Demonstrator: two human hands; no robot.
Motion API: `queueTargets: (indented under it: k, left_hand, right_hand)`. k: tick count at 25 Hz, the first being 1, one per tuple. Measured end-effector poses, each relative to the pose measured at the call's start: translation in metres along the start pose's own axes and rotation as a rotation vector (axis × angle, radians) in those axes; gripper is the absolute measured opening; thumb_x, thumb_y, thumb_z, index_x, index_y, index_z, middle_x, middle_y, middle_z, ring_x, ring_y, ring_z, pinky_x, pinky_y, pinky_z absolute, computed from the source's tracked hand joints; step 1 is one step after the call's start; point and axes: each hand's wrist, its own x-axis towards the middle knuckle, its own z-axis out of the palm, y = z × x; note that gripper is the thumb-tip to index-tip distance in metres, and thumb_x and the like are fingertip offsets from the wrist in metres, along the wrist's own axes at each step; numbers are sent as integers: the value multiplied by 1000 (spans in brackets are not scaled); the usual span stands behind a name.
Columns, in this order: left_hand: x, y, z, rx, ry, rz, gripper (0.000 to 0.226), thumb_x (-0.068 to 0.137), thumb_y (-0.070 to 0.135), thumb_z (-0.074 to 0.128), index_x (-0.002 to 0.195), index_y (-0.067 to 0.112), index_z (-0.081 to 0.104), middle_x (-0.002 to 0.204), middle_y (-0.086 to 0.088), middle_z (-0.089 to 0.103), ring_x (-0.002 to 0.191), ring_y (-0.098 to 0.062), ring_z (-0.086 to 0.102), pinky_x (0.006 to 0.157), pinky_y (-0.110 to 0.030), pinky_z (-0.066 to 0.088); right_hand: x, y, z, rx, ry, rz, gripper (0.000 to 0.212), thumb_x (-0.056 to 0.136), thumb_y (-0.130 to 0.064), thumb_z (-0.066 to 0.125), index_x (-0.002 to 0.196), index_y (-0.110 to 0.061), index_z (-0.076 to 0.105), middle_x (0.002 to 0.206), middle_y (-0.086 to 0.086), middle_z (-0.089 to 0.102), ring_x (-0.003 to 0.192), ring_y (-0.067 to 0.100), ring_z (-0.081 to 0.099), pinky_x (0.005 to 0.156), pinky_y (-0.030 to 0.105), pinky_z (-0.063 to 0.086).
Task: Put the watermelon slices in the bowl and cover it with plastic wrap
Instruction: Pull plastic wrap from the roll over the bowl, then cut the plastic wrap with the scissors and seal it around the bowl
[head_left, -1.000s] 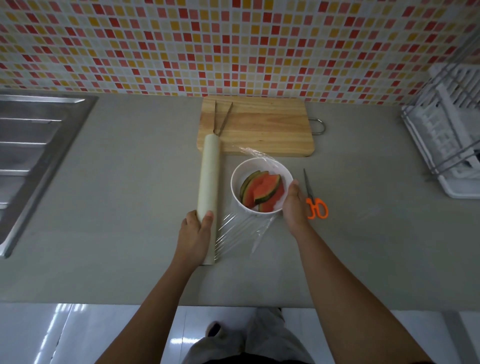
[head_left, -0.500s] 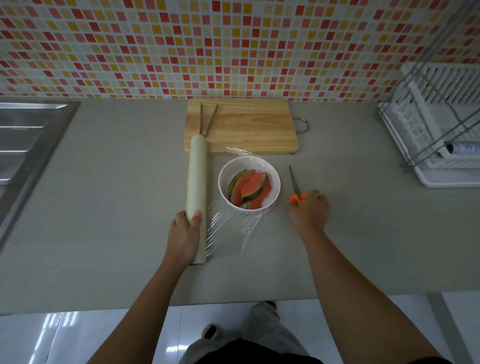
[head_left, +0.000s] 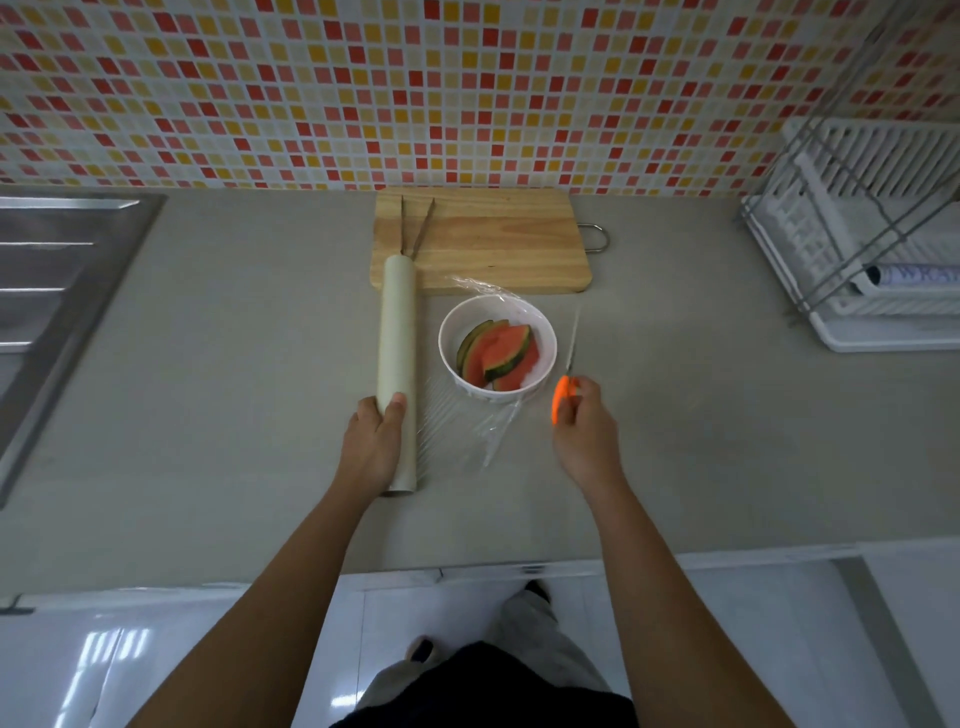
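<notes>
White bowl (head_left: 445, 332) on the grey bench (head_left: 234, 364) holds the watermelon slices (head_left: 501, 353); clear film (head_left: 457, 423) runs from the roll (head_left: 397, 332) across it. The left hand (head_left: 371, 441) grips the roll's near end. The right hand (head_left: 584, 421) grips the orange-handled scissors (head_left: 562, 397) just right of the bowl, blades pointing away.

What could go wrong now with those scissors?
The scissors in the right hand sit close to the bowl, so they might knock it. The plastic wrap stretched from the roll looks wrinkled; the cut could tear crookedly or cling to itself. The left hand holds the roll beside the wrap, so its fingers could get nicked.
</notes>
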Motion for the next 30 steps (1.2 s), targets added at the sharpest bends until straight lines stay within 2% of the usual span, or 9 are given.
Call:
queueTargets:
  k: [2, 4, 7, 11, 17, 21, 24, 26, 30]
  left_hand:
    - [-3, 2, -2, 0, -15, 1, 50, 99, 41, 36, 127, 0, 46, 128, -20, 54, 114, -35, 52, 85, -36, 39]
    - [-4, 5, -4, -13, -24, 4, 50, 99, 41, 36, 125, 0, 47, 128, -20, 54, 114, -35, 52, 83, -33, 37]
    - [-6, 4, -7, -32, -44, -7, 48, 99, 42, 36, 120, 0, 49, 125, -20, 55, 113, -33, 52, 80, -31, 34]
    - [-7, 4, -10, -37, -74, -9, 48, 99, 42, 35, 120, 1, 47, 126, -20, 54, 114, -32, 51, 80, -30, 33]
    - [-7, 3, -12, -8, -104, -14, 51, 99, 45, 32, 124, 2, 45, 129, -21, 53, 116, -34, 51, 82, -32, 35]
    - [-8, 3, -12, -25, -126, -15, 52, 99, 45, 32, 126, 3, 43, 128, -17, 53, 107, -28, 50, 82, -32, 35]
    - [-7, 2, -12, -24, -123, -16, 52, 98, 45, 32, 125, 3, 44, 127, -17, 53, 112, -31, 51, 84, -34, 37]
    - [-6, 2, -12, -21, -123, -19, 51, 99, 46, 32, 125, 3, 44, 127, -16, 52, 115, -32, 50, 84, -34, 37]
    - [-5, 3, -11, -17, -125, -28, 53, 98, 47, 32, 126, 4, 43, 129, -17, 52, 115, -33, 50, 88, -36, 38]
  right_hand:
    - [-38, -11, 9, 131, -127, -42, 18, 96, -19, 44, 113, -18, 50, 78, -2, 58, 70, 16, 53, 60, 22, 33]
    - [-67, -14, 21, 256, -241, -38, 18, 94, -20, 48, 108, -30, 43, 74, -12, 56, 67, 3, 54, 63, 11, 39]
    - [-102, -5, 37, 374, -402, 51, 15, 92, -20, 54, 93, -34, 48, 72, -12, 58, 64, -3, 55, 74, 17, 41]
    - [-144, 11, 47, 377, -558, 98, 10, 92, -26, 54, 91, -35, 50, 72, -15, 57, 61, -10, 53, 74, 17, 40]
    - [-170, 19, 56, 318, -616, 110, 3, 92, -37, 51, 94, -37, 48, 72, -17, 56, 61, -11, 52, 74, 18, 39]
    - [-177, 22, 57, 282, -646, 101, 17, 93, -41, 46, 107, -31, 48, 72, -18, 56, 61, -12, 51, 75, 19, 38]
    - [-184, 24, 55, 255, -678, 99, 25, 94, -40, 46, 113, -24, 48, 75, -18, 55, 63, -13, 52, 73, 18, 37]
    - [-188, 25, 54, 227, -706, 101, 30, 93, -43, 45, 117, -23, 47, 77, -17, 53, 69, -6, 52, 74, 18, 37]
    - [-180, 23, 57, 263, -696, 119, 29, 93, -47, 42, 111, -26, 50, 77, -17, 54, 72, -2, 52, 76, 19, 38]
